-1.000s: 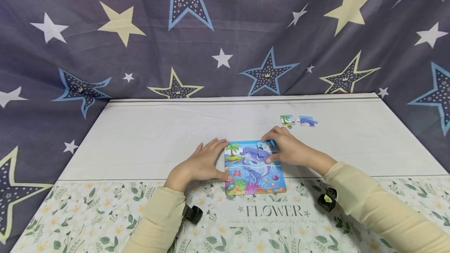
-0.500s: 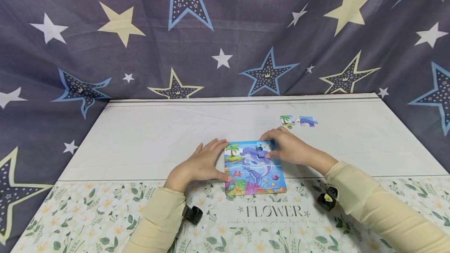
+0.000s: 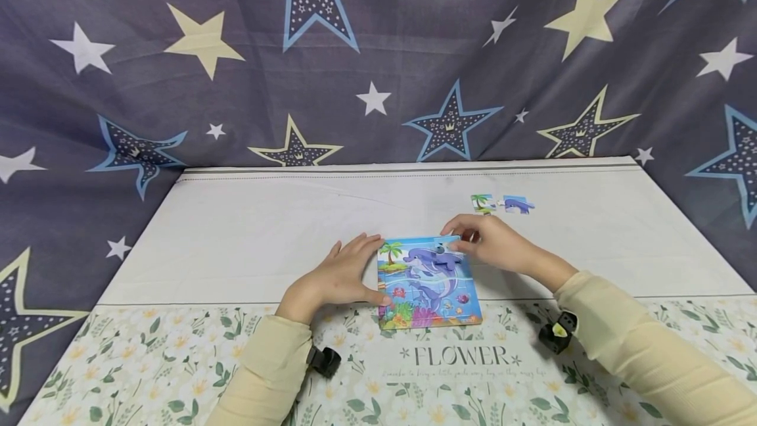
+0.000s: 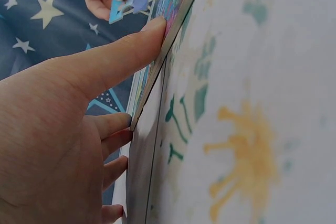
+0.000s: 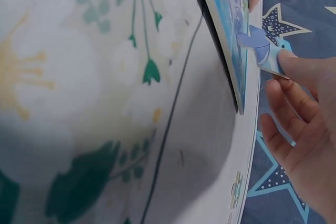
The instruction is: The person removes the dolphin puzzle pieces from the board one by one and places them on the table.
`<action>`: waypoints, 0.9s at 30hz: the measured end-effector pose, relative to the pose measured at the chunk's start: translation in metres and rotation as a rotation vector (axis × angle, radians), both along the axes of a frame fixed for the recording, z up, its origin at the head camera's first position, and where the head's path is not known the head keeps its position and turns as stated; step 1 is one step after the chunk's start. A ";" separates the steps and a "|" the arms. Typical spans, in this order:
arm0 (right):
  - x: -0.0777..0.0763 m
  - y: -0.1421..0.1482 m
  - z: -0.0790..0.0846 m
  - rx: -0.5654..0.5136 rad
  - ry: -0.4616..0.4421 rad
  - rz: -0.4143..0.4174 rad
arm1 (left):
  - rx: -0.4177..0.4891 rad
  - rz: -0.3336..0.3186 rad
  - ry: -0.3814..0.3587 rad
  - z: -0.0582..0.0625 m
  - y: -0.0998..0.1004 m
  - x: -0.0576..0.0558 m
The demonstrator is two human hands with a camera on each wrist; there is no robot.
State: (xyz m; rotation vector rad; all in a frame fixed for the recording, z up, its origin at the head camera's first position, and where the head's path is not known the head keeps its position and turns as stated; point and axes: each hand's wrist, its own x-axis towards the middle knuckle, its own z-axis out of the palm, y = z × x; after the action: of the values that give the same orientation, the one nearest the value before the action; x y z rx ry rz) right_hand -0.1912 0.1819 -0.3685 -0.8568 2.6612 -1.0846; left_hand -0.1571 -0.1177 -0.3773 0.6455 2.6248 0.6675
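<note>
A square dolphin jigsaw puzzle (image 3: 422, 288) lies at the middle of the table. My left hand (image 3: 337, 278) rests along its left side, thumb on the picture near the lower corner and fingers spread by the upper corner. Over the puzzle's upper right part, my right hand (image 3: 503, 245) pinches a blue and purple puzzle piece (image 5: 266, 56) between thumb and fingers. That piece is tilted, and the left wrist view shows it above the picture's surface. Part of the puzzle's upper right corner is hidden by the right hand and the piece.
Two loose picture pieces lie farther back on the right: one with a palm tree (image 3: 481, 202) and one with a dolphin (image 3: 516, 205). The tablecloth (image 3: 284, 215) is white behind and flowered in front. A starry curtain (image 3: 355, 71) stands behind the table and at both sides.
The right hand has shifted slightly up and to the right, and the pinched piece is now tilted over the picture. The left hand and the puzzle have stayed in place.
</note>
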 end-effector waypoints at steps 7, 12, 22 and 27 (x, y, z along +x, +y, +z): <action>-0.001 0.008 0.000 -0.039 0.017 -0.097 | -0.008 0.002 0.000 0.000 0.000 0.001; 0.000 0.018 -0.001 -0.059 0.035 -0.125 | -0.017 0.001 -0.005 0.001 0.000 0.001; -0.001 0.042 -0.005 -0.080 0.078 -0.159 | -0.008 -0.001 0.002 0.000 0.000 0.000; 0.000 0.055 -0.004 -0.091 0.072 -0.193 | -0.007 0.000 0.001 0.000 0.000 0.001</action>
State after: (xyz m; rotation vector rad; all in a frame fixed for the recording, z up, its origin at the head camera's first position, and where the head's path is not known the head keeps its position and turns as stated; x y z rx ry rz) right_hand -0.1908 0.2373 -0.3725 -0.6765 2.8213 -1.2485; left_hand -0.1566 -0.1180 -0.3772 0.6447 2.6271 0.6576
